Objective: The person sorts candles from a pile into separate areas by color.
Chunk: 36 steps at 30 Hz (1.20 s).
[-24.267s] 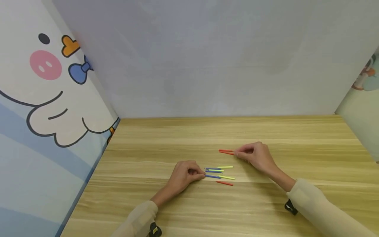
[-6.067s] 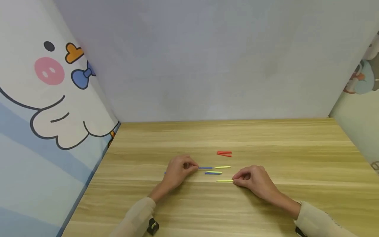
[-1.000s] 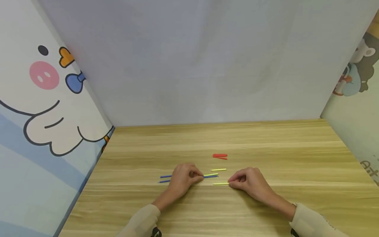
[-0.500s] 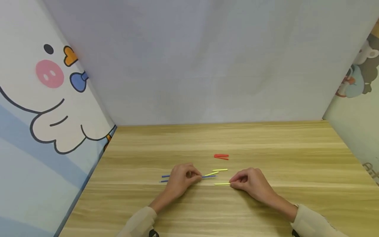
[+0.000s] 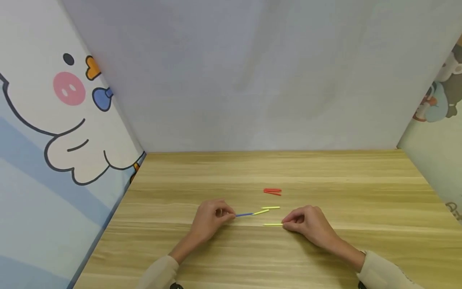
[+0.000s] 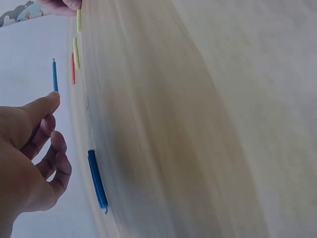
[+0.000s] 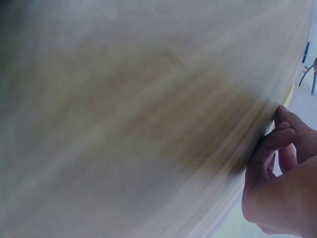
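Observation:
The things are thin candles, some with a small wick showing. In the head view my left hand point(image 5: 210, 220) pinches a blue candle point(image 5: 244, 214) by its left end; the left wrist view shows it raised off the table. My right hand point(image 5: 313, 224) pinches the right end of a yellow candle point(image 5: 272, 224) lying on the table. Two more yellow candles lie between the hands, one slanted point(image 5: 261, 212) and one level point(image 5: 271, 207). Blue candles point(image 6: 97, 178) lie side by side below my left hand in the left wrist view; the hand hides them in the head view.
Several red candles point(image 5: 272, 192) lie close together farther back on the wooden table point(image 5: 231, 257). A grey wall panel point(image 5: 267, 80) stands along the back edge. A cartoon-printed panel point(image 5: 68, 132) rises at the left, another point(image 5: 436, 160) at the right.
My left hand has picked up the blue candle from beside a yellow one and moved it left. That yellow candle now lies slanted. The right hand still pinches its yellow candle.

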Each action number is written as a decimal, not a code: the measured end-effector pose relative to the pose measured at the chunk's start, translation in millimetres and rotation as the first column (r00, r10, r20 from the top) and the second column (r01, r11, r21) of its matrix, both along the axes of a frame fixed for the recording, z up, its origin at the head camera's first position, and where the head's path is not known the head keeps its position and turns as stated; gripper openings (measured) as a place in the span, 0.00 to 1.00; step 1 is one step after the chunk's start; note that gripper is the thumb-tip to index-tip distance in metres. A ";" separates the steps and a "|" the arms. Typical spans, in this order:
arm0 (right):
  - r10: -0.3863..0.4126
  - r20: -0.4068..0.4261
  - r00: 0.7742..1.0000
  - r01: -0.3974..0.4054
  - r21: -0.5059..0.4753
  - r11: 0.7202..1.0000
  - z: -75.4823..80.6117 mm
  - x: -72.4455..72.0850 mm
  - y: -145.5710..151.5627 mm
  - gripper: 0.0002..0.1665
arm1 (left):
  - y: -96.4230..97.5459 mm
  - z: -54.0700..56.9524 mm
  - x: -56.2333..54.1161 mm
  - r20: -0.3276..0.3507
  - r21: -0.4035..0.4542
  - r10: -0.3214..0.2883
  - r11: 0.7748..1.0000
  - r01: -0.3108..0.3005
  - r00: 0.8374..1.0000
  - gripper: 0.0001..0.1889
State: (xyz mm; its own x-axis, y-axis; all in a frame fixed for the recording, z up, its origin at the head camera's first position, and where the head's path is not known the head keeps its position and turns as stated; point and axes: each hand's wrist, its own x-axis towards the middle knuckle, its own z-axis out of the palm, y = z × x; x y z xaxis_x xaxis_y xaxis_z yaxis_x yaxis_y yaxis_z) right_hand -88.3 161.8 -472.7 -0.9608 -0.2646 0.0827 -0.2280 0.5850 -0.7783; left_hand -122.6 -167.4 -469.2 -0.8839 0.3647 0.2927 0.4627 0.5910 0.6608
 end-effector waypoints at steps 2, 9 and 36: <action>0.002 0.002 1.000 -0.002 -0.002 1.000 -0.8 -0.2 0.6 0.02 | -5.8 -1.5 0.3 -0.005 0.003 -0.001 1.000 0.001 1.000 0.04; 0.017 0.002 1.000 -0.017 -0.019 1.000 -3.5 -1.3 2.1 0.02 | -21.1 -2.7 2.3 0.026 -0.003 -0.010 1.000 0.010 1.000 0.02; 0.023 0.009 1.000 -0.022 -0.032 0.999 -12.4 -7.8 4.8 0.04 | -76.9 -7.5 4.3 0.037 -0.063 0.008 0.998 -0.006 0.999 0.03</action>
State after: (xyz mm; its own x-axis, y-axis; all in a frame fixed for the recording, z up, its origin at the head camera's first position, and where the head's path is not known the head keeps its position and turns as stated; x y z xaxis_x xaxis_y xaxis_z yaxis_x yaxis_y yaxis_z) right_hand -96.1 166.6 -485.1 -0.9555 -0.2833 0.0825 -0.2333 0.5543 -0.7989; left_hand -118.4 -244.2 -476.7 -0.8965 0.3751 0.2359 0.4339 0.6351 0.6390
